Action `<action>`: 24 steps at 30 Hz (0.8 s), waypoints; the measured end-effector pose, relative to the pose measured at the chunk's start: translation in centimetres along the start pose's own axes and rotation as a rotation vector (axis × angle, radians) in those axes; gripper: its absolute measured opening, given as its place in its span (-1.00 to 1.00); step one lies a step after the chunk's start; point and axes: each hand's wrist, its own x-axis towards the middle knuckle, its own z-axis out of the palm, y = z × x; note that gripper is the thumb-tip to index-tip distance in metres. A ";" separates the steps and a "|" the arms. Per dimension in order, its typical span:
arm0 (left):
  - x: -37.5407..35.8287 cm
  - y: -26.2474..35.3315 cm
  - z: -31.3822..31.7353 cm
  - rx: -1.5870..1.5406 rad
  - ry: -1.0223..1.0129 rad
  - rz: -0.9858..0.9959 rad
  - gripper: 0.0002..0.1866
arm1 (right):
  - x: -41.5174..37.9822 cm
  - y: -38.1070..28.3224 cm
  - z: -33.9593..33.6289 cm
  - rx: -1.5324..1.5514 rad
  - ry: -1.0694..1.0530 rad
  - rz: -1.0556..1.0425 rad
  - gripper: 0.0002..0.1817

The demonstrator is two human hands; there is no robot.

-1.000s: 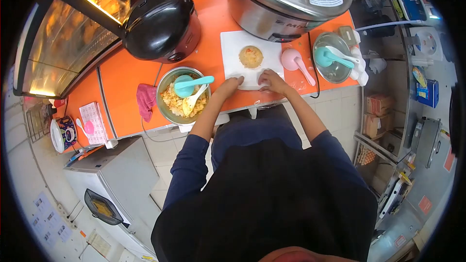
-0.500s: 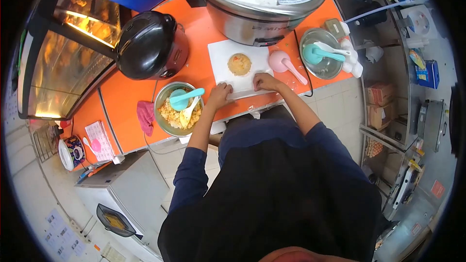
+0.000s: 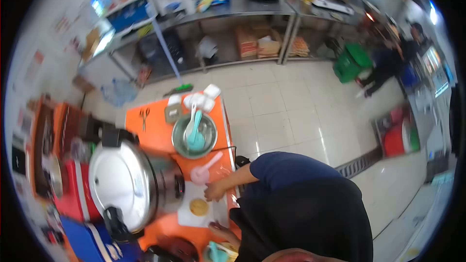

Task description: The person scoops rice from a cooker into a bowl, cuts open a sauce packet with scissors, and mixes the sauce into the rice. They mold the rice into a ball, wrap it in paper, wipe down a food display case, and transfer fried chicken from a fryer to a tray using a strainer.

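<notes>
A sheet of white paper lies on the orange table with a round, flat portion of rice on it. Bent fingers of my right hand close on the paper's edge, beside the pink scoop. At the paper's other near corner is my left hand, its fingers smeared by motion. The bowl of rice with a turquoise scoop is next to my left forearm, partly hidden. Turquoise and white utensils rest in a metal bowl farther along the table.
A large steel cooker stands beside the paper. Scissors and white containers are at the table's far end. Beyond are a steel counter, a green bin and another person at the right.
The head view has swung sharply to my right, bringing in the floor, the counter and another person. Both hands remain by the paper, and the rice portion still lies on it.
</notes>
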 end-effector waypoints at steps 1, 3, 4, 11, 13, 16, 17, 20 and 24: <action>2.5 -0.4 0.2 -0.024 -0.027 0.070 -0.70 | 0.1 0.6 1.3 -0.036 0.064 -0.012 -0.37; 5.7 -1.2 0.6 -0.058 -0.060 0.164 -0.69 | -1.2 -0.6 0.2 0.119 0.029 0.074 -0.36; 7.1 -1.1 0.9 -0.077 -0.077 0.202 -0.68 | -1.4 -1.9 -0.7 0.061 -0.051 0.141 -0.35; 13.4 0.6 3.2 -0.225 -0.219 0.425 -0.64 | 4.6 -5.2 6.5 -0.093 0.099 0.240 -0.66; 13.6 0.6 2.9 -0.247 -0.244 0.448 -0.62 | 5.4 -5.0 6.9 -0.090 0.078 0.238 -0.78; 12.6 0.6 2.8 -0.280 -0.276 0.456 -0.60 | 2.2 -2.9 4.7 -0.208 0.327 0.318 -0.85; 11.9 0.9 3.1 -0.298 -0.289 0.453 -0.59 | 0.8 -2.1 3.7 -0.175 0.324 0.300 -0.82; 4.1 0.7 0.5 -0.307 -0.322 0.335 -0.56 | -0.2 1.7 8.0 0.164 0.813 0.106 -0.75; -2.8 9.9 -6.7 -0.528 -0.214 -0.449 -0.63 | -5.1 0.6 2.9 -0.051 0.555 -0.149 -0.90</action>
